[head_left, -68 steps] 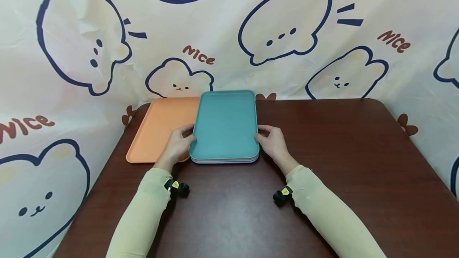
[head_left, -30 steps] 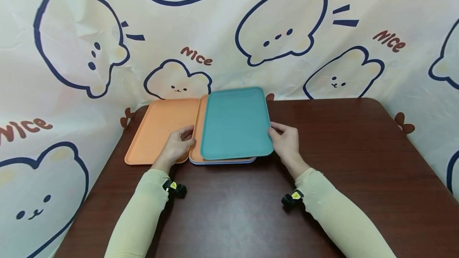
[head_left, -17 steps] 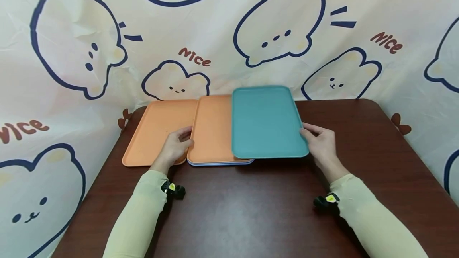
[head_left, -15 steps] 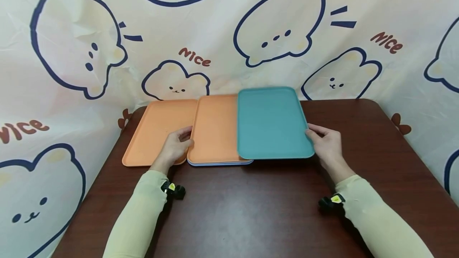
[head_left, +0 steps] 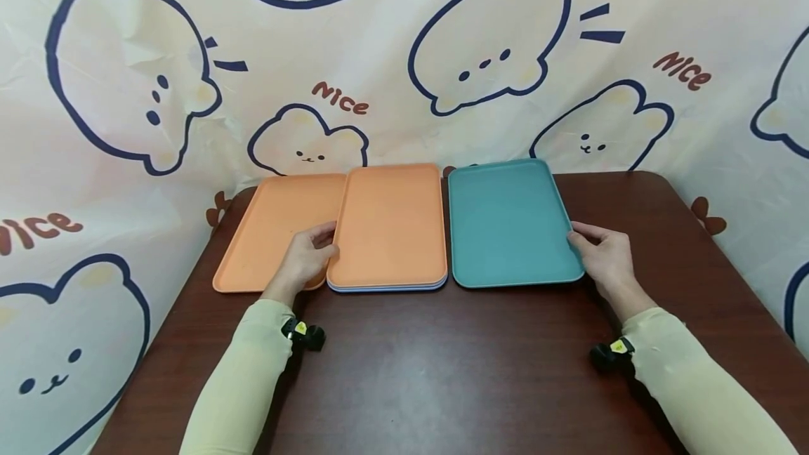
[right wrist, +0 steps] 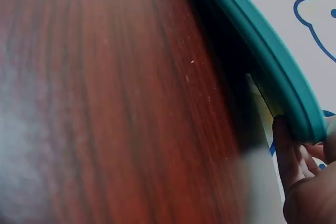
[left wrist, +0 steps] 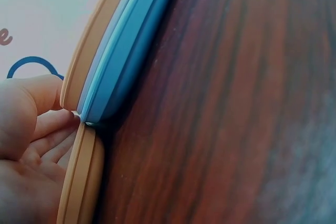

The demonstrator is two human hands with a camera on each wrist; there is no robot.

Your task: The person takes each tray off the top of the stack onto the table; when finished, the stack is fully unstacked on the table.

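Observation:
In the head view a teal tray (head_left: 515, 223) is apart from the other trays, to their right. My right hand (head_left: 607, 258) pinches its right edge; the right wrist view shows the tray's rim (right wrist: 278, 72) raised off the table, fingers underneath. My left hand (head_left: 306, 258) holds the left edge of a tray stack, thumb against the rim of the orange top tray (head_left: 388, 227). Below that tray, the left wrist view shows a pale lavender tray (left wrist: 106, 45) and a blue tray (left wrist: 128, 51). Another orange tray (head_left: 272, 230) lies left of the stack, partly behind the left hand.
The dark brown wooden table (head_left: 404, 371) carries all the trays, towards its back edge. Behind it hangs a pale cloth (head_left: 493, 132) with cartoon bears. A small black camera (head_left: 306, 335) is strapped to each wrist.
My right hand has drawn the teal tray off the stack to the right and lowered it, uncovering the orange tray beneath. The left hand has stayed at the stack's left edge.

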